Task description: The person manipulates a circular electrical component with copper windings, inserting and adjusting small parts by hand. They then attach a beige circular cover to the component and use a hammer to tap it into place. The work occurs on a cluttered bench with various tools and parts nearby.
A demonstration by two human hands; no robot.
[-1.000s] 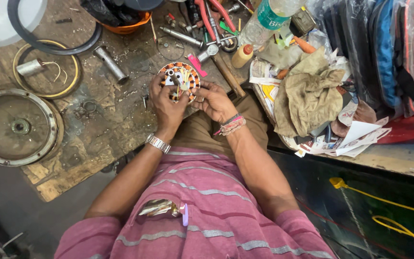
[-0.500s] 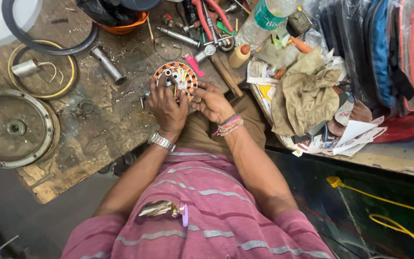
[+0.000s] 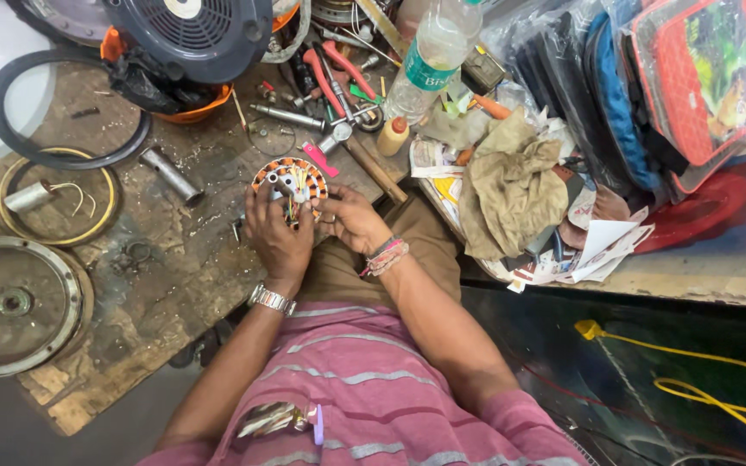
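Both hands, left hand [image 3: 276, 235] and right hand [image 3: 349, 219], fingers curled pinching the wound stator [image 3: 288, 183] at upper centre; thin wires (loose ends) could snap if tugged.

The left hand [image 3: 276, 231] hides the round wound stator's [image 3: 291, 183] lower edge; its thin wires blur together.

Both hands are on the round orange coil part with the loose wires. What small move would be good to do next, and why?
Probably the right hand should pinch one loose wire end and pull it clear. The left hand already cups the round orange-ringed copper-wound motor coil from below, so it looks steadied. Several thin wires stand bunched at its centre, close to the right fingertips. Which wire is meant cannot be told.
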